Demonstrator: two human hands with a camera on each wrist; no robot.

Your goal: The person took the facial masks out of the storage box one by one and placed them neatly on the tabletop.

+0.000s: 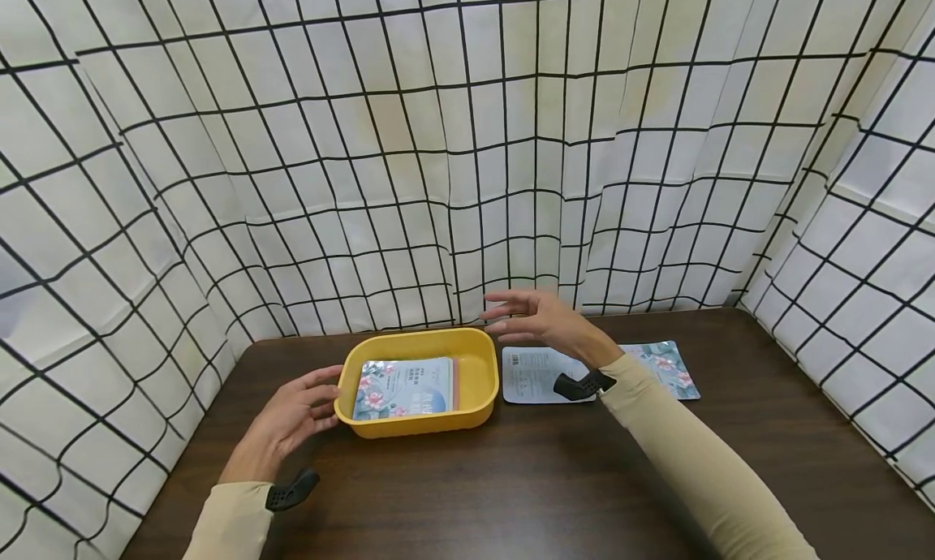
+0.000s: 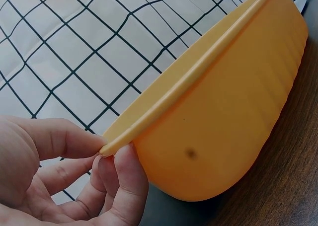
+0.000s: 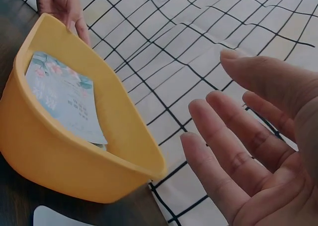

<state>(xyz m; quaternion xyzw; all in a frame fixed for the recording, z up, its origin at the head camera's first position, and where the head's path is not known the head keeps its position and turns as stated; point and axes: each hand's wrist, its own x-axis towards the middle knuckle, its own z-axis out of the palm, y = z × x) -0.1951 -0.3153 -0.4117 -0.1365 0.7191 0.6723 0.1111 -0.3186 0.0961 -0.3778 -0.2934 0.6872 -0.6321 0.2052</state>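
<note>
A yellow plastic tray [image 1: 424, 424] with raised sides stands left of centre on the table. Inside lie flat sachets, the top one a pale blue floral sachet [image 1: 402, 388], with a pink edge showing under it. At the tray's left end my left hand [image 1: 295, 410] pinches the rim [image 2: 115, 145] between thumb and fingers, clearest in the left wrist view. My right hand [image 1: 544, 320] hovers beyond the tray's right end, fingers spread apart and holding nothing. Under the right forearm lies a sachet with its printed grey back [image 1: 536, 377] up, partly hidden by the wrist.
Right of that, a floral sachet [image 1: 666, 369] lies on the dark wooden table [image 1: 467, 495], partly covered by the sleeve. A white curtain [image 1: 504, 162] with black grid lines hangs along the back and both sides of the table. Each wrist wears a black band [image 1: 292, 489].
</note>
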